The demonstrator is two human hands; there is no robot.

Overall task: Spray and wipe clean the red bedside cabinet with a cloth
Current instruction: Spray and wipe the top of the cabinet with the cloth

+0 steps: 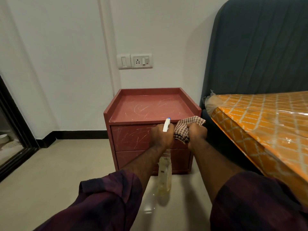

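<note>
Your left hand [160, 136] grips the spray bottle [165, 174] by its neck, nozzle up, while your right hand [196, 134] clutches the checked cloth [185, 129], the two nearly touching. Just beyond them stands the red bedside cabinet [150, 107], scuffed with pale streaks, against the white wall [66, 55] beside the bed [260, 124].

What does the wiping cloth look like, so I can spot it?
Look left of the orange mattress to the red cabinet. At its front right corner, the right hand grips a crumpled cloth. Its small brown-and-white checks set it apart from the white-topped spray bottle in the left hand.
</note>
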